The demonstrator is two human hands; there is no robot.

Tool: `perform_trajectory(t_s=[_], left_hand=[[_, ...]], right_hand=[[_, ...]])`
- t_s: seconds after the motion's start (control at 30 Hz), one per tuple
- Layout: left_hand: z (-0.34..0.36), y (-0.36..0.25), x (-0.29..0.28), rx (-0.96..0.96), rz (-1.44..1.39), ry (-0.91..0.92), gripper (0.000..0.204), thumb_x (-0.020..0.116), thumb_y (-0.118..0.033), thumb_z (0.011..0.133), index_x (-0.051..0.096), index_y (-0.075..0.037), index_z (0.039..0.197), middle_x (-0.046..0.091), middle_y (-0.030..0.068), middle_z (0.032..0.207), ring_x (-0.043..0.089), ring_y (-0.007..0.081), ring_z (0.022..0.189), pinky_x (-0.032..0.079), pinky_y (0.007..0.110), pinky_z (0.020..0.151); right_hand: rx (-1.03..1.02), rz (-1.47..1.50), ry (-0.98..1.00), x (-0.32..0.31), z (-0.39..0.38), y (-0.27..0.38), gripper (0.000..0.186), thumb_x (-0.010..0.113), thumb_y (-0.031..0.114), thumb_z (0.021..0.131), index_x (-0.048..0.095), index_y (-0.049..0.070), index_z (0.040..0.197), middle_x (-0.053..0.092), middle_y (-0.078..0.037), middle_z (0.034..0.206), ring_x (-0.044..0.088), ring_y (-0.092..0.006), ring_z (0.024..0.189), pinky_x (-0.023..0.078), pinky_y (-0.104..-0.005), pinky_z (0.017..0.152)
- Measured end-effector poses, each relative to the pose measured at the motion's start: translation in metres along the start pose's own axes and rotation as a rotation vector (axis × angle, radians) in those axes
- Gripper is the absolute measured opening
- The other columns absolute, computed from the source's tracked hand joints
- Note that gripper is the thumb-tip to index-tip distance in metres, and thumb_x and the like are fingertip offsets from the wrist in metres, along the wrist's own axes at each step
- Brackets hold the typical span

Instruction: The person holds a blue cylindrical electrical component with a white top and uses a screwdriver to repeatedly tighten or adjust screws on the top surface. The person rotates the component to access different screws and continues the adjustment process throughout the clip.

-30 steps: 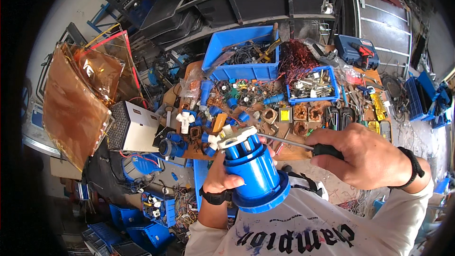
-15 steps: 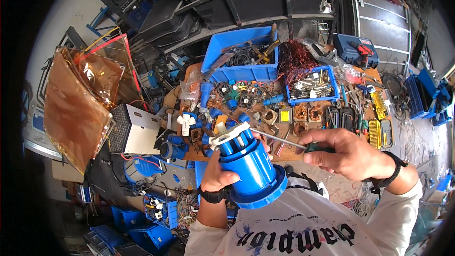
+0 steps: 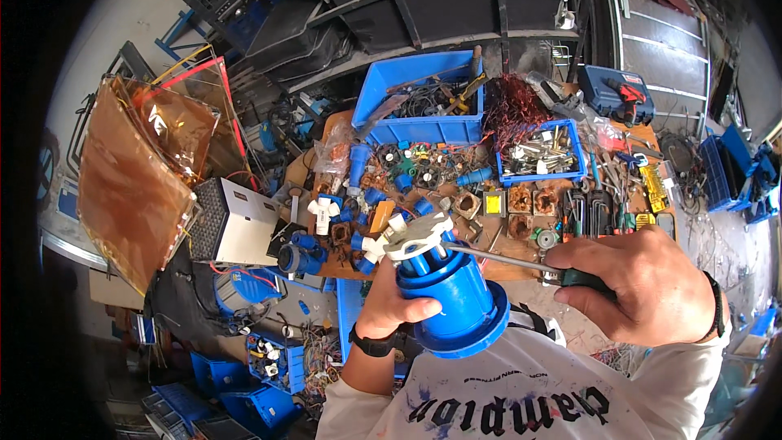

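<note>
Since it is hard moulded plastic, the blue industrial plug (image 3: 452,297), held before the chest, looks stiff, light and rather slick, best gripped round its barrel. The left hand (image 3: 397,307) wraps it there, fingers closed. The right hand (image 3: 643,293) is fisted on a screwdriver (image 3: 521,263) whose tip meets the white insert. Behind, 1 large blue bin (image 3: 423,102) holds cables; 1 smaller tray (image 3: 542,155) holds metal parts.

- The plug housing (image 3: 456,301) I hold is bright blue, its insert (image 3: 419,236) white.
- My screwdriver (image 3: 521,265) has a dark green-black handle.
- Blue bins (image 3: 423,126) behind.
- My shirt (image 3: 521,391) is white, black-lettered, paint-flecked.
</note>
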State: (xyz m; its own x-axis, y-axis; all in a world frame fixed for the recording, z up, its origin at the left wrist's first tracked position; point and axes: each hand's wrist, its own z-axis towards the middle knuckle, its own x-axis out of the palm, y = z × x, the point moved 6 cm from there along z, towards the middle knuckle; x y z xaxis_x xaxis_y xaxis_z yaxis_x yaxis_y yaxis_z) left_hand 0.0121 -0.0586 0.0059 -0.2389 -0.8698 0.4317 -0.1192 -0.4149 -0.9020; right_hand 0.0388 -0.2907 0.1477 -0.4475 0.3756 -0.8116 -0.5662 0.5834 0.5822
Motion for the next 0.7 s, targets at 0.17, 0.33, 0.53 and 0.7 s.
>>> perform_trajectory(t_s=[0.17,0.33,0.53,0.7], left_hand=[[-0.001,0.0,-0.001,0.037,0.156,-0.096,0.097,0.093,-0.031,0.066,0.044,0.002,0.143,0.066,0.0141,0.123,0.066,0.0242,0.113,0.053,0.04,0.099],[-0.007,-0.01,0.005,0.123,0.348,-0.177,0.087,0.093,-0.024,0.069,0.049,0.003,0.138,0.064,0.0115,0.125,0.063,0.0182,0.113,0.052,0.036,0.099],[-0.011,-0.018,0.01,0.305,0.574,-0.338,0.085,0.095,-0.02,0.067,0.051,0.003,0.136,0.064,0.0117,0.123,0.064,0.0187,0.111,0.053,0.036,0.097],[-0.016,-0.016,0.005,0.286,0.433,-0.36,0.087,0.093,-0.02,0.067,0.048,0.002,0.138,0.062,0.0139,0.127,0.064,0.0197,0.111,0.053,0.036,0.097]], right_hand=[[0.054,-0.044,0.026,-0.003,0.001,0.007,0.027,0.075,0.016,0.087,0.068,0.004,0.111,0.073,-0.016,0.089,0.071,-0.0364,0.075,0.056,-0.0443,0.065],[0.055,-0.094,0.045,0.001,0.005,0.016,0.028,0.072,0.017,0.09,0.064,0.004,0.113,0.068,-0.017,0.076,0.069,-0.0378,0.067,0.055,-0.0466,0.061],[0.001,-0.276,0.016,0.013,0.007,0.026,0.032,0.071,0.017,0.089,0.06,0.003,0.115,0.064,-0.015,0.07,0.068,-0.0359,0.064,0.053,-0.0476,0.056],[-0.019,-0.089,-0.053,0.029,0.013,0.02,0.033,0.072,0.018,0.089,0.059,0.002,0.114,0.065,-0.017,0.069,0.068,-0.0363,0.063,0.052,-0.0477,0.053]])
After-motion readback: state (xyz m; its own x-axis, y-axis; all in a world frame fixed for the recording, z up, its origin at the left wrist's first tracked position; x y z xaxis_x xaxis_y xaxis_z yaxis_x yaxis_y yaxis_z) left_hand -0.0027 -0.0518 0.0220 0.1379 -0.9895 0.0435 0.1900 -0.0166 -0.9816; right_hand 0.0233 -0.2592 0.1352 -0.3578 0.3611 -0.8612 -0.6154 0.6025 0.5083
